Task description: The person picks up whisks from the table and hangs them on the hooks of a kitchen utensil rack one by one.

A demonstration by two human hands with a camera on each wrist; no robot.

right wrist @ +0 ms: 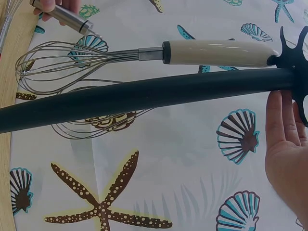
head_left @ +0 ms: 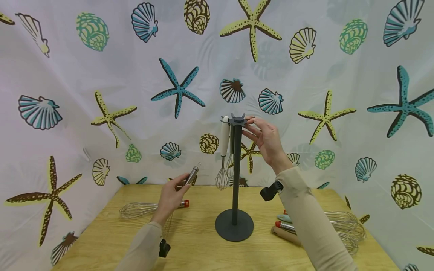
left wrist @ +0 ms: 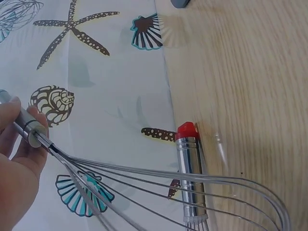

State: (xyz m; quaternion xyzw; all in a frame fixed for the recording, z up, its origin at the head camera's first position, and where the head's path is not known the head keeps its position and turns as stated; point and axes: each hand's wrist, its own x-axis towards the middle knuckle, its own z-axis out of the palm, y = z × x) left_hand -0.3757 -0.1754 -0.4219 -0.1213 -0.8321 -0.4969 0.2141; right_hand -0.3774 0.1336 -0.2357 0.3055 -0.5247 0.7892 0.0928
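In the head view my left hand [head_left: 172, 195] grips a whisk by its metal handle [head_left: 191, 175], left of a dark utensil stand [head_left: 237, 173]. The left wrist view shows the wire loops [left wrist: 192, 175] of this whisk spreading from the handle. My right hand [head_left: 268, 141] is at the top of the stand, fingers mostly straight and touching near the hook ring [head_left: 237, 121]. A whisk with a white handle [head_left: 225, 140] hangs from the ring. Behind the post hangs another whisk [head_left: 232, 143], partly hidden.
A metal whisk with a red end [head_left: 137, 210] lies on the wooden table [head_left: 196, 252] at left. Several whisks [head_left: 346, 224] lie at right, partly behind my right sleeve [head_left: 312, 210]. A sea-patterned cloth [head_left: 190, 45] surrounds the table's back and sides.
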